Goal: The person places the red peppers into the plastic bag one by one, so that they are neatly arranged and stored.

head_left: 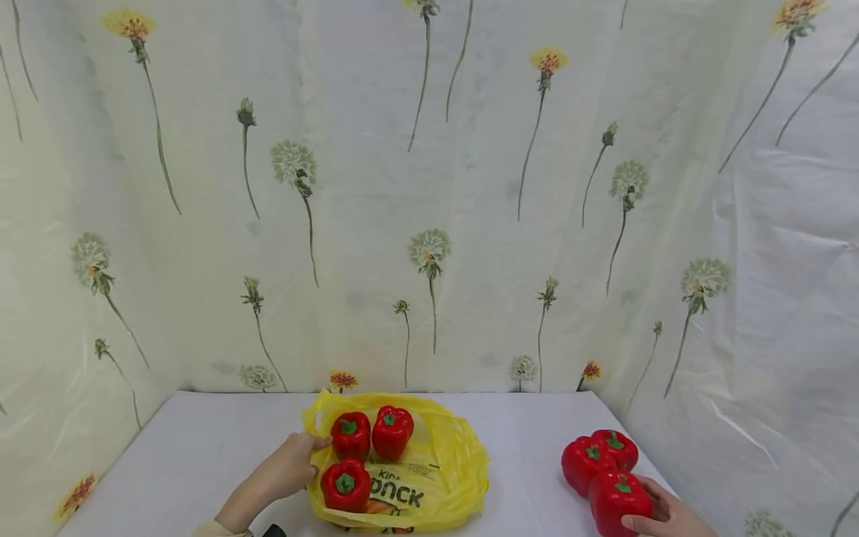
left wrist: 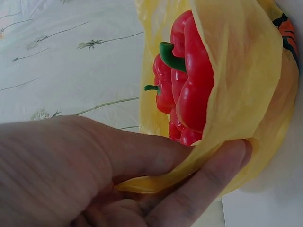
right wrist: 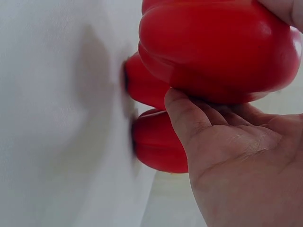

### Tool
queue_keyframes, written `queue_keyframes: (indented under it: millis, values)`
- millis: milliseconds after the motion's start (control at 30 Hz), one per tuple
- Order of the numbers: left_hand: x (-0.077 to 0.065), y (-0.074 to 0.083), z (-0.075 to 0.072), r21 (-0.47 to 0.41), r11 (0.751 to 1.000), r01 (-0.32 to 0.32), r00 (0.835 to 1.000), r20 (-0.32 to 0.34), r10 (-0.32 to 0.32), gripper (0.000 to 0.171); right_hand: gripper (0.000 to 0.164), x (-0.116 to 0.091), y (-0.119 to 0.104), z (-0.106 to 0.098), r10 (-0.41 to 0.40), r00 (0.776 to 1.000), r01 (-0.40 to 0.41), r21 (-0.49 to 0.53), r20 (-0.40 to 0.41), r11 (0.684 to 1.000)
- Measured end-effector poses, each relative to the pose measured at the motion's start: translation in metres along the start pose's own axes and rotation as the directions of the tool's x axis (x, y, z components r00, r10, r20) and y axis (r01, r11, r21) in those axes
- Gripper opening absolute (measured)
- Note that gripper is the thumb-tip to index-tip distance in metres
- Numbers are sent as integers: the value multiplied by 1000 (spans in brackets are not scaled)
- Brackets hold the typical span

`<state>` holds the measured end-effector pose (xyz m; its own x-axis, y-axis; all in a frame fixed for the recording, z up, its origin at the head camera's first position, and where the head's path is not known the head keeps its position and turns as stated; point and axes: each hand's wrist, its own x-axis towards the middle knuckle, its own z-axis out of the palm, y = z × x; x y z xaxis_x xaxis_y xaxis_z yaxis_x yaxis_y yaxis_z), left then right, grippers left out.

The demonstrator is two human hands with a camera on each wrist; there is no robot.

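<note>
My left hand (head_left: 293, 464) pinches the left rim of a yellow plastic bag (head_left: 473, 462) between thumb and fingers; the left wrist view shows the thin film (left wrist: 244, 61) folded in that grip. Inside the open bag sit three red bell peppers with green stems, two at the back and one pepper (head_left: 345, 486) at the front. Over on the right, my right hand (head_left: 667, 513) grips another red bell pepper (head_left: 612, 506), fingers along one side and thumb on the other. Two more peppers (right wrist: 158, 142) stand just behind it, close together.
The white table (head_left: 241, 425) carries the bag left of centre and the loose peppers near its right edge. A curtain (head_left: 362, 186) printed with dandelions hangs behind the table and along both sides. Dark print shows on the bag.
</note>
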<state>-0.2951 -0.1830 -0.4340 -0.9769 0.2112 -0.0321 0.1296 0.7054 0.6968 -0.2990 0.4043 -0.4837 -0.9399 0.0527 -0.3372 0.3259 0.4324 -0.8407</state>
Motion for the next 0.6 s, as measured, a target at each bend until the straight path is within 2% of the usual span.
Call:
queue_keyframes:
  millis: [300, 600]
  values:
    - [0, -1, 1, 22, 1000, -1, 1000, -9, 1, 49, 97, -4, -8, 2, -3, 1000, 3, -2, 15, 1000]
    - [-2, 2, -1, 13, 1000, -2, 1000, -4, 2, 49, 99, -9, -20, 8, 1, 1000, 0, -45, 20, 999]
